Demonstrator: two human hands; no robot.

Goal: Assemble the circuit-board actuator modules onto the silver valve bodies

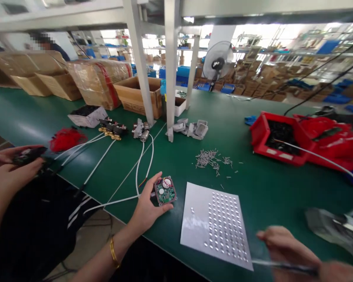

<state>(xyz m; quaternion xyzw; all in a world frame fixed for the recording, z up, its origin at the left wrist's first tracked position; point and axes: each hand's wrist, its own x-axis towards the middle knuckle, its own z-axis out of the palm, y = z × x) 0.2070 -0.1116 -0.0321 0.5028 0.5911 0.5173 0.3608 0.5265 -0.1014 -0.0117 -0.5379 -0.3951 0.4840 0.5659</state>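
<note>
I'm holding the circuit-board unit (165, 190) over the bench (170, 160), left of the white sheet (194, 197); my left grip (147, 204) is hiding its left edge. Right grip (294, 248) is blurring, frame-cropped; can't tell if it's holding the thin rod (294, 266).

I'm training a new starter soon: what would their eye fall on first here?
Probably the red bin of black parts, standing at the right on the green bench. Next, the white sheet with rows of shiny silver dots, right of centre in the foreground. Then the green circuit board, held near the middle in the left hand.
</note>
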